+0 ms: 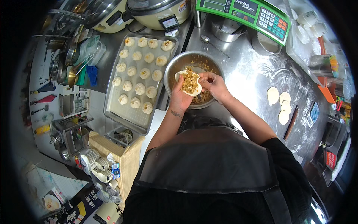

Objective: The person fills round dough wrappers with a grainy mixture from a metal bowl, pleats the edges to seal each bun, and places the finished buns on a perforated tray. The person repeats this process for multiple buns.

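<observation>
Over the steel mixing bowl (219, 66) my left hand (178, 99) cradles a round dough wrapper (198, 89), its edge bent up between thumb and fingers. A heap of crumbly brown-yellow filling (190, 81) lies on the wrapper. My right hand (218, 89) is closed at the wrapper's right edge, thumb and fingers pinching the dough there. More of the filling clings inside the bowl below, partly hidden by my hands. To the left, a metal tray (138, 121) carries rows of pleated buns (140, 89).
Several flat dough wrappers (273, 96) lie on the floury steel table at right, beside a wooden rolling pin (291, 123). Behind the bowl are a spoon (214, 45), a metal pot (223, 34) and a green scale (242, 15). Large cookers (158, 15) stand behind the tray.
</observation>
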